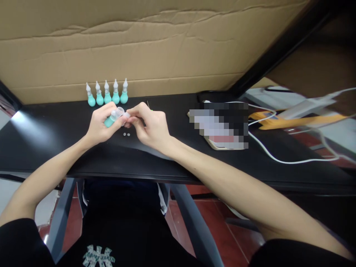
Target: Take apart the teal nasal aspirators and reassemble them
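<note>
In the head view, my left hand (101, 124) is closed around a teal-bulbed nasal aspirator (109, 122) with a clear, cup-like part (120, 111) at its upper end. My right hand (151, 126) meets it from the right, thumb and forefinger pinching a small whitish translucent piece (127, 115) beside the clear part. Fingers cover much of that piece, so I cannot tell whether it is attached. Two small pale discs (126, 134) lie on the black table just below the hands. Behind them, several matching aspirators (107, 97) stand upright in a row, white tips up.
A cardboard panel (125, 52) rises along the back of the black table (55, 148). To the right lies a phone-like slab (219, 128), its surface pixelated, with a white cable (278, 160) trailing off. A yellow strap-like item (278, 120) is farther right.
</note>
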Motion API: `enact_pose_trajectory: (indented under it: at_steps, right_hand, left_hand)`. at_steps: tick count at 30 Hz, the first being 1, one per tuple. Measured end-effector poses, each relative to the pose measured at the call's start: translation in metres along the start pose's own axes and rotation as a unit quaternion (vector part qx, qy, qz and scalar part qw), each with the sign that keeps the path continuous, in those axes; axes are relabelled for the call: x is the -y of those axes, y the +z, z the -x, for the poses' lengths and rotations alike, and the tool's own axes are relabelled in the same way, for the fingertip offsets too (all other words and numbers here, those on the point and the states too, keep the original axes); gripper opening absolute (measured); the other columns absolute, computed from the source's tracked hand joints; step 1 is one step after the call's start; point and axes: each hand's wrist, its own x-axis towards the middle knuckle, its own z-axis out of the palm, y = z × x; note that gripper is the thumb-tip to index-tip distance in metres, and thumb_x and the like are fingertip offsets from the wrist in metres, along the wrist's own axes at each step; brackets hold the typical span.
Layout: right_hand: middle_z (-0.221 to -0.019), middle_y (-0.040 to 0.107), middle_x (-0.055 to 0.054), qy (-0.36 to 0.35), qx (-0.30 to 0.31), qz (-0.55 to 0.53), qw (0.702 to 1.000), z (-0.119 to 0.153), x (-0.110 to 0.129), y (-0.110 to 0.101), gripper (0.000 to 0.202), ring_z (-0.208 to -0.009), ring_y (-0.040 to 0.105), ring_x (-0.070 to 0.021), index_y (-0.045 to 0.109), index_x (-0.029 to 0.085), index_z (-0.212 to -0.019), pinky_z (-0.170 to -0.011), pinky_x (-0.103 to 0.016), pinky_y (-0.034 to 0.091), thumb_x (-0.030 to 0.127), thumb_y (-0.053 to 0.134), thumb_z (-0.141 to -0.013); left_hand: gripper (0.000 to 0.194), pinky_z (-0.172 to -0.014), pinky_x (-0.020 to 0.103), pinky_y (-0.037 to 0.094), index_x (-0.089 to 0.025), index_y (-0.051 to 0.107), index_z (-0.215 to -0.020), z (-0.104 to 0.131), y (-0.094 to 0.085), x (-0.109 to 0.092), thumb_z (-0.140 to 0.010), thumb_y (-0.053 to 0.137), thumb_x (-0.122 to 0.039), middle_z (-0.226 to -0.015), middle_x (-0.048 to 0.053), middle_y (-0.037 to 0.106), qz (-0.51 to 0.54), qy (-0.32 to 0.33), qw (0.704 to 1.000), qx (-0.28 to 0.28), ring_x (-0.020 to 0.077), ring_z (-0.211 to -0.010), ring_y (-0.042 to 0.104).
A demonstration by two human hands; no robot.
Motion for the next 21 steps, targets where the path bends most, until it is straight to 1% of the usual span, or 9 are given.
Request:
enact_pose_trajectory:
  at_steps: [3,5,7,10,13,15,17,21]
  right_hand:
    - [-0.085,0.078,-0.004,-0.013,0.056,0.091,0.994,0.002,-0.005,-0.002,0.017,-0.074,0.076,-0.0165,0.056,0.022,-0.106,-0.064,-0.025,0.052,0.015,0.041,-0.105]
    - [-0.090,0.080,-0.007,-0.014,0.100,0.157,0.982,0.001,-0.007,-0.005,0.020,-0.080,0.077,-0.0198,0.053,0.022,-0.109,-0.064,-0.026,0.049,0.011,0.039,-0.099]
    - [-0.093,0.080,-0.009,-0.021,0.142,0.202,0.969,-0.001,-0.007,-0.008,0.023,-0.081,0.076,-0.0225,0.052,0.021,-0.112,-0.062,-0.028,0.044,0.010,0.039,-0.097]
    - [-0.089,0.077,-0.010,-0.018,0.195,0.235,0.952,-0.005,-0.004,-0.012,0.021,-0.074,0.071,-0.0238,0.051,0.020,-0.115,-0.060,-0.030,0.036,0.013,0.038,-0.100]
    - [-0.084,0.074,-0.010,0.011,0.238,0.239,0.941,-0.008,0.000,-0.014,0.015,-0.066,0.063,-0.0224,0.051,0.019,-0.113,-0.058,-0.030,0.029,0.020,0.037,-0.106]
    - [-0.082,0.073,-0.009,0.024,0.250,0.235,0.939,-0.009,0.001,-0.014,0.017,-0.062,0.058,-0.0215,0.051,0.019,-0.113,-0.058,-0.031,0.026,0.023,0.035,-0.108]
    - [-0.082,0.072,-0.010,0.034,0.249,0.238,0.938,-0.009,0.002,-0.013,0.020,-0.060,0.056,-0.0213,0.051,0.018,-0.113,-0.057,-0.031,0.024,0.025,0.033,-0.109]
    - [-0.082,0.073,-0.010,0.053,0.231,0.258,0.937,-0.007,0.002,-0.010,0.024,-0.060,0.057,-0.0212,0.053,0.018,-0.111,-0.058,-0.031,0.025,0.023,0.030,-0.107]
  left_hand:
    - [0.036,-0.064,0.027,0.042,-0.019,0.067,-0.082,0.000,-0.002,0.003,-0.111,0.067,-0.041,-0.072,-0.002,0.055,-0.012,0.012,0.999,0.027,0.0108,-0.064,0.052]
    - [0.036,-0.064,0.027,0.042,-0.020,0.070,-0.084,-0.001,-0.005,0.005,-0.111,0.067,-0.042,-0.072,-0.002,0.056,-0.015,0.019,0.999,0.042,0.0112,-0.064,0.052]
    - [0.033,-0.065,0.027,0.043,-0.020,0.071,-0.085,-0.002,-0.007,0.006,-0.111,0.068,-0.040,-0.072,-0.001,0.057,-0.012,0.016,0.998,0.055,0.0112,-0.064,0.053]
    - [0.036,-0.064,0.028,0.043,-0.020,0.071,-0.081,-0.003,-0.010,0.008,-0.111,0.068,-0.040,-0.071,-0.001,0.060,-0.003,-0.002,0.997,0.083,0.0113,-0.063,0.054]
    - [0.044,-0.063,0.029,0.042,-0.019,0.066,-0.073,-0.004,-0.011,0.009,-0.110,0.068,-0.043,-0.068,-0.001,0.058,0.003,-0.015,0.995,0.102,0.0117,-0.062,0.053]
    - [0.046,-0.063,0.029,0.041,-0.019,0.065,-0.071,-0.004,-0.011,0.009,-0.110,0.069,-0.044,-0.067,-0.002,0.056,0.001,-0.018,0.994,0.103,0.0115,-0.062,0.052]
    - [0.048,-0.063,0.029,0.040,-0.019,0.064,-0.069,-0.003,-0.010,0.009,-0.110,0.068,-0.043,-0.067,-0.002,0.056,0.002,-0.024,0.995,0.101,0.0113,-0.062,0.052]
    - [0.053,-0.062,0.028,0.041,-0.019,0.059,-0.063,-0.001,-0.008,0.007,-0.111,0.067,-0.038,-0.064,-0.002,0.056,0.005,-0.051,0.995,0.088,0.0107,-0.062,0.053]
